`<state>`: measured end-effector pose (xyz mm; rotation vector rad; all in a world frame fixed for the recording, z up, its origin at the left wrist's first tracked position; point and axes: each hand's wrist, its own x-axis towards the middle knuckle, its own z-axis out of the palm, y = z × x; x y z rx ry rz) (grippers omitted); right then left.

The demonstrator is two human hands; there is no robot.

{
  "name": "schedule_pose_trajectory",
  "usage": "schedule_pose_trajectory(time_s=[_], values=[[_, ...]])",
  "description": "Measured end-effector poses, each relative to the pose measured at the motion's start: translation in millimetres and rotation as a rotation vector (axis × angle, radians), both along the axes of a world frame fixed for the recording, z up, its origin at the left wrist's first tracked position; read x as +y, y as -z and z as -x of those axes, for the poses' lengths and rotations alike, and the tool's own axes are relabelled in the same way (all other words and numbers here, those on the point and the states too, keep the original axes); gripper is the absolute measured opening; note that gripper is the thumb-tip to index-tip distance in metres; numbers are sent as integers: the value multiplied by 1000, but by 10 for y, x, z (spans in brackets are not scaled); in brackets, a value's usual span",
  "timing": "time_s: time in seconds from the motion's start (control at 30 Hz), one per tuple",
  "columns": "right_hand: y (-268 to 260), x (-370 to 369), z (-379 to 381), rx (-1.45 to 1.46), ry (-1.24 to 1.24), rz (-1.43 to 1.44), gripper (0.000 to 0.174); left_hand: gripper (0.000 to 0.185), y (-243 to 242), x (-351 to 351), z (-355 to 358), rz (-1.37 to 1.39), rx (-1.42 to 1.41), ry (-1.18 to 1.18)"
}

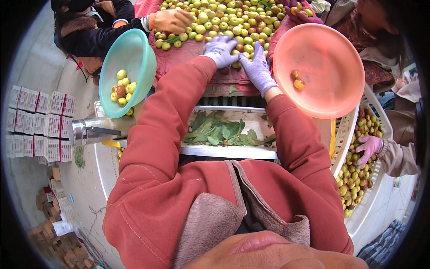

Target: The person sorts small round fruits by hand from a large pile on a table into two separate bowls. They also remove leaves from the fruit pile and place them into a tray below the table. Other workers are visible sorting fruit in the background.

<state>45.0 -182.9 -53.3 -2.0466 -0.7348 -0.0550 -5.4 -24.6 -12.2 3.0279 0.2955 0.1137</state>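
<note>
Both my hands wear lavender knit gloves and rest among green and brown jujubes (231,20) on a red cloth-covered table (174,60). My left hand (220,51) is blurred, its fingers spread over the fruit at the pile's near edge. Close on its right, my right hand (258,69) has thumb and fingers apart beside several jujubes, with no fruit visibly gripped. A teal basin (147,70) on the left holds several jujubes. Inside the orange-pink basin (322,60) on the right lie two browned jujubes (298,82).
A white tray (231,153) of green leaves sits before my body. White crates (383,124) of jujubes flank me. A metal canister (79,131) lies left. Co-workers' gloved hands, orange (173,21), maroon (299,13) and pink (368,149), are nearby. Packed boxes (40,122) stack on the floor.
</note>
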Motion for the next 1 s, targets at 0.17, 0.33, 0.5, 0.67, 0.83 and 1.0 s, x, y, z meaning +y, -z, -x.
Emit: schedule_pose_trajectory(time_s=[0.17, 0.33, 0.5, 0.67, 0.83, 1.0], values=[[-75, -38, 36, 99, -85, 13, 89, 63, 31, -207, 502, 106, 23, 273], [-150, -83, 169, 386, -549, -66, 49, 30, 100, 328, 585, 331, -489, 32], [-180, -48, 206, 527, -591, -150, 38, 81, 126, 1065, 470, 25, -408, -800], [-235, -53, 163, 132, -398, -85, 36, 89, 157, 1247, 348, 311, -171, -1035], [-267, -60, 170, 99, -316, -117, 37, 78, 106, 1114, 139, 251, -109, -413], [-190, -38, 60, -72, -160, -81, 46, 77, 82, 515, 119, 226, 12, -20]])
